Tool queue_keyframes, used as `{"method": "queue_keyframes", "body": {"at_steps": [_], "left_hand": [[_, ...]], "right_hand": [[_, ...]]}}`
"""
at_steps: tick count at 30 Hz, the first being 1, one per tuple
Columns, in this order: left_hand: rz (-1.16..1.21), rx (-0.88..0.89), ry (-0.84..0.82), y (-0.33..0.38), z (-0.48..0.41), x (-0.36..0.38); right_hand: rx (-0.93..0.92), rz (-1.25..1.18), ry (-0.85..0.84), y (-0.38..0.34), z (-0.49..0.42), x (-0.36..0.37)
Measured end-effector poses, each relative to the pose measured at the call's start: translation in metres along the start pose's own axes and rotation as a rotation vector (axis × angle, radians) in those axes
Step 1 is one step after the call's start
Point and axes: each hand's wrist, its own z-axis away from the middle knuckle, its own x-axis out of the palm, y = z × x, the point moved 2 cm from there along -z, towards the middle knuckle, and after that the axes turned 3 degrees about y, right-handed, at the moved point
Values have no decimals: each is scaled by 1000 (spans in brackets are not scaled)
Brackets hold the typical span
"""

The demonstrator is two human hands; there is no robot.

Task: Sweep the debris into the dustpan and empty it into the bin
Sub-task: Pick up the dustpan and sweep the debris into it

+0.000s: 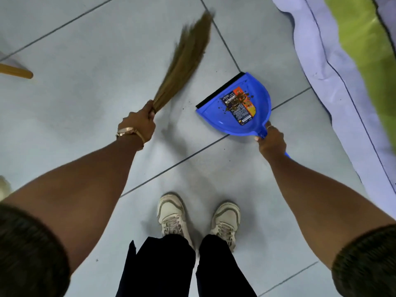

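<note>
A blue dustpan [216, 116] with a black rubber lip rests on the grey tiled floor, its mouth facing upper left. Brown debris [237, 100] lies on its label inside. My right hand [271, 141] grips the dustpan's blue handle. My left hand [139, 123] is closed on the base of a straw broom [184, 58], whose bristles are blurred and raised up and to the right, away from the pan. A few tiny specks [183, 108] lie on the floor left of the lip. No bin is in view.
A pale lilac cloth [325, 61] with a green sheet [362, 39] over it hangs along the right side. A wooden stick end [17, 71] lies at the left edge. My two white shoes [199, 219] stand below the pan.
</note>
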Motion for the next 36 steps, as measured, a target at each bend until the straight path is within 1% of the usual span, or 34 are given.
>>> {"method": "queue_keyframes", "body": {"at_steps": [2, 5, 7, 12, 16, 18, 20, 22, 27, 30, 33, 36], "left_hand": [[-78, 82, -6, 0, 7, -6], [-169, 228, -53, -8, 40, -12], [-152, 255, -65, -18, 72, -16], [47, 108, 27, -42, 156, -29], [153, -134, 129, -68, 198, -26], [109, -238, 101, -81, 212, -16], [34, -291, 27, -87, 219, -3], [6, -280, -12, -84, 222, 8], [-45, -150, -59, -47, 208, 15], [-65, -72, -104, -22, 226, 9], [-60, -71, -100, -7, 267, -14], [-26, -106, -86, 3, 302, -50]], "right_hand": [[-30, 18, 2, -7, -7, -7], [-61, 36, -3, -12, -9, -17], [-68, 52, -15, -11, -2, -20], [-112, 165, -62, -6, 33, -9], [-130, 239, -100, 0, 57, 0], [-150, 276, -104, 2, 62, 2], [-167, 297, -97, 1, 63, 3], [-180, 315, -93, -1, 61, 6], [-216, 292, -82, -15, 54, 14], [-219, 252, -83, -24, 52, 17], [-154, 153, -105, -26, 58, 18], [-81, -1, -127, -23, 74, 18]]}}
